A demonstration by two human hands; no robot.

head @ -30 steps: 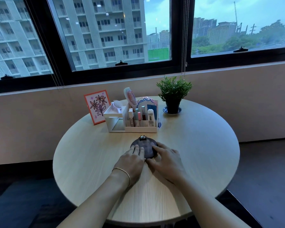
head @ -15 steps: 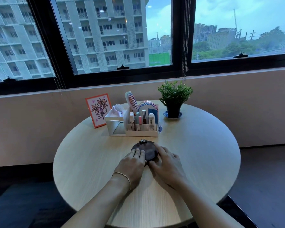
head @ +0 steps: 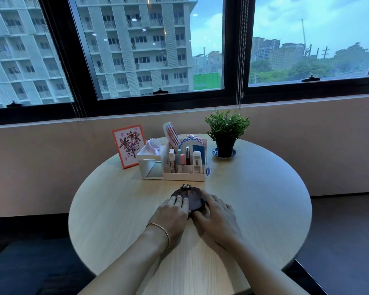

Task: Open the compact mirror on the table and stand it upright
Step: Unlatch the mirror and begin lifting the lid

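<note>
A dark round compact mirror (head: 192, 198) lies flat and closed on the round wooden table (head: 254, 209), its metal hinge pointing away from me. My left hand (head: 173, 211) rests its fingers on the left part of the lid. My right hand (head: 216, 211) grips the mirror's near right edge, with the thumb at the front rim. The near half of the mirror is hidden under my fingers.
Behind the mirror stands a white organiser (head: 175, 165) with cosmetics, a comb and a brush. A framed flower picture (head: 129, 145) leans at the back left, a potted plant (head: 226, 133) on a saucer at the back right. A wall and windows lie beyond.
Both hands stay on the closed mirror. My left fingers have slid a little further onto the lid. The head camera has shifted slightly.
</note>
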